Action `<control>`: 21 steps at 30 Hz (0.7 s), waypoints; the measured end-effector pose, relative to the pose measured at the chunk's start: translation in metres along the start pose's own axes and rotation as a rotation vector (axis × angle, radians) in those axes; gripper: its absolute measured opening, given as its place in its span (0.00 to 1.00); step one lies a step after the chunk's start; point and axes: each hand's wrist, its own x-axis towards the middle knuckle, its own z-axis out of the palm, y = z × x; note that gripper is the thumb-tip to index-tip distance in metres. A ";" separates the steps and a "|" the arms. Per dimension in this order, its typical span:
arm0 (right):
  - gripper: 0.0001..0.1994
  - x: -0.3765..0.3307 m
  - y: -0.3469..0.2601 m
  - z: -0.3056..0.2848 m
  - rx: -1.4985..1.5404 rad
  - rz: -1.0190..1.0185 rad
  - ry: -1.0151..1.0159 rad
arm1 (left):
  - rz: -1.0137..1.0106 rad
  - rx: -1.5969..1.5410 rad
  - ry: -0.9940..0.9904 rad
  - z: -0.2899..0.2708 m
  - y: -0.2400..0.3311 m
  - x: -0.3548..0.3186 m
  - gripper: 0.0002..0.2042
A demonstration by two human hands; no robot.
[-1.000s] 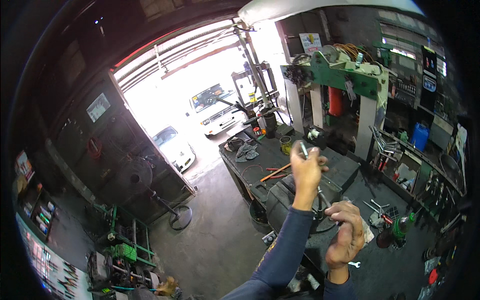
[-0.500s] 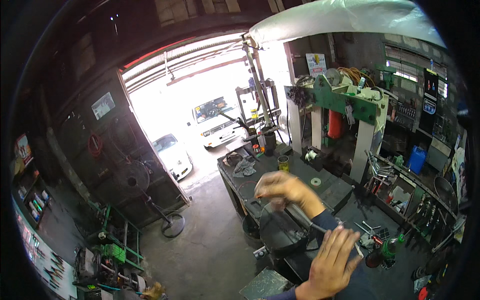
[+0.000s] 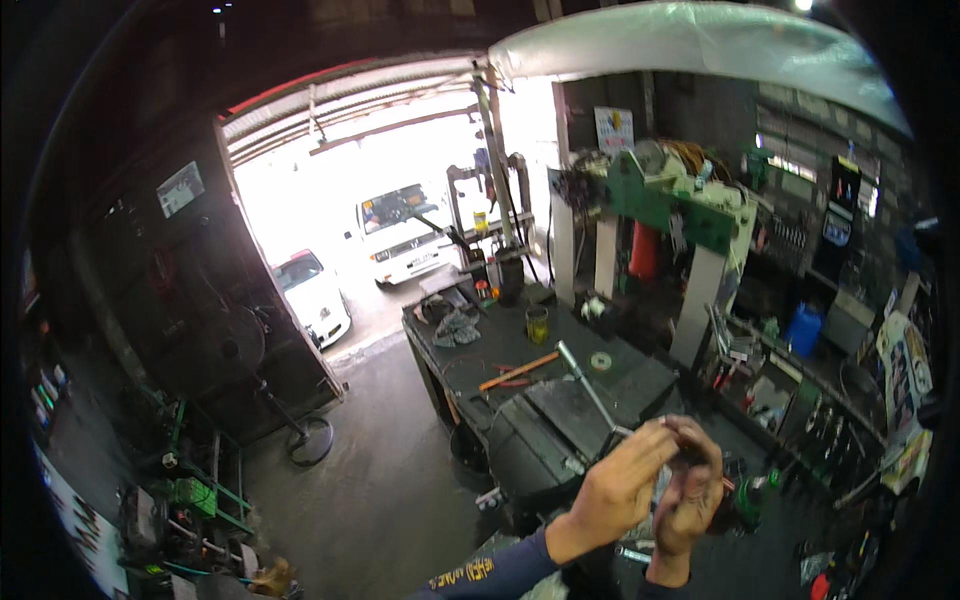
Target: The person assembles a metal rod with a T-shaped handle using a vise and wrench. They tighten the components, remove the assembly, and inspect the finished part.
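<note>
Silver bar [image 3: 590, 387]: slants across the view of the dark block [image 3: 535, 437] on the near part of the table [image 3: 450, 367], far end to the left, near end beside the fingers. Cannot tell resting from raised. Looks like bare metal: probably stiff, fairly heavy for such slimness, hardly fragile, perhaps slippery if oily. Best to grip around mid-shaft for balance, or toward the far end for leverage, with full fingers rather than fingertips.

Left hand [image 3: 622, 490] and right hand [image 3: 690, 495]: drawn close together just nearer than the bar, fingers curled toward each other. Cannot tell of anything pinched inside, nor of contact with the bar's near end.

Just nearer, below both, a silver wrench [image 3: 634, 553]; to the right, a green bottle [image 3: 753, 500], partly blurred. Left of the bar, an orange stick [image 3: 518, 371] near red-handled pliers [image 3: 514, 381]; right of it, a pale ring [image 3: 600, 361]. Farther, a yellowish jar [image 3: 537, 325]; far left, a grey rag [image 3: 456, 329].
</note>
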 end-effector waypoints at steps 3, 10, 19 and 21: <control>0.10 0.001 0.015 0.016 -0.055 0.018 0.016 | -0.067 0.126 0.197 -0.030 -0.012 -0.008 0.12; 0.18 0.005 0.010 0.010 0.044 0.140 0.053 | -0.457 -0.621 0.287 -0.069 -0.094 0.027 0.17; 0.17 0.019 0.027 -0.028 0.093 0.503 -0.324 | -0.240 -0.341 0.520 -0.036 -0.115 -0.016 0.21; 0.18 0.035 0.024 -0.033 0.106 0.615 -0.411 | -0.336 -0.288 0.557 -0.011 -0.089 -0.054 0.27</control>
